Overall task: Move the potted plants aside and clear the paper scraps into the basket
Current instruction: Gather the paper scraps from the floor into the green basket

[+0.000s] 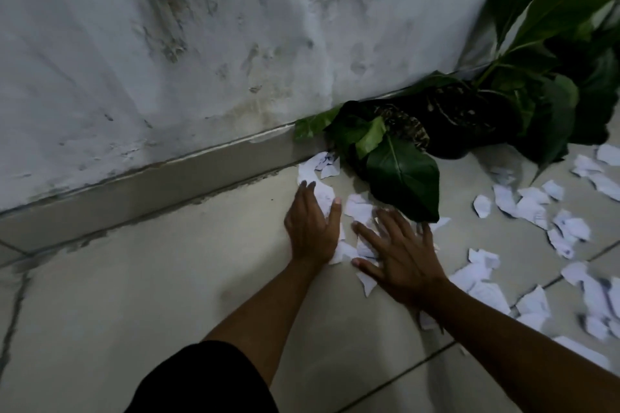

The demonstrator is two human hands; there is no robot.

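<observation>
Head view: paper scraps (359,211) between hands.

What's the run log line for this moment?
left hand: flat on scraps | right hand: spread over paper scraps | potted plant: by wall | basket: unseen

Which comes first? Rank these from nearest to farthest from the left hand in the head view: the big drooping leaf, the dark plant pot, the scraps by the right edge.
From the left hand:
1. Big drooping leaf, just right of it.
2. Dark plant pot, farther right, against the wall.
3. Scraps by the right edge, far right on the floor.
</observation>
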